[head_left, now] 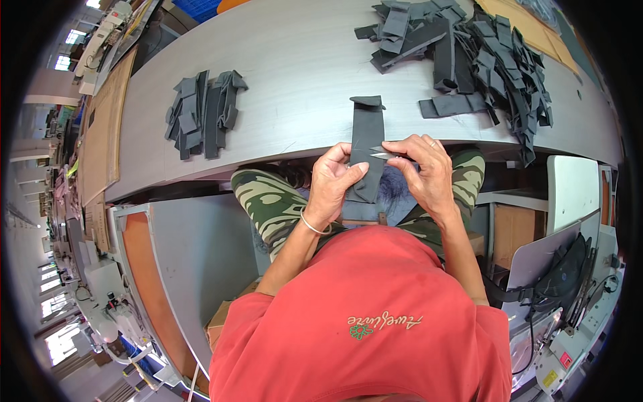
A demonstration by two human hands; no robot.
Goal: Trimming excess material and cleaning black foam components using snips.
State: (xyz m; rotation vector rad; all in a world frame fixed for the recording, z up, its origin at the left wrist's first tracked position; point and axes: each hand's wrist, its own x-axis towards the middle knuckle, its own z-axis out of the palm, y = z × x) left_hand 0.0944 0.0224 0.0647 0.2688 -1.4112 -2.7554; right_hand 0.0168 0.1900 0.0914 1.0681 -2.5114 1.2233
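A worker's left hand [331,182] grips a dark fabric strip [368,127] at the edge of a gray table [288,87], the right hand [429,173] pinching a pointed metal tool [380,155] over it. Beyond lie two heaps of dark strips [492,57] and, farthest, a blue crate [195,9], contents unclear.

Your left hand [329,182] grips, thumb [355,175] pressed toward the bent fingers [337,154]. Your right hand [429,173], nearby, pinches between thumb and forefinger [404,147], remaining fingers curled. Both forearms [467,258] angle inward, elbows spread wider than wrists [450,213].
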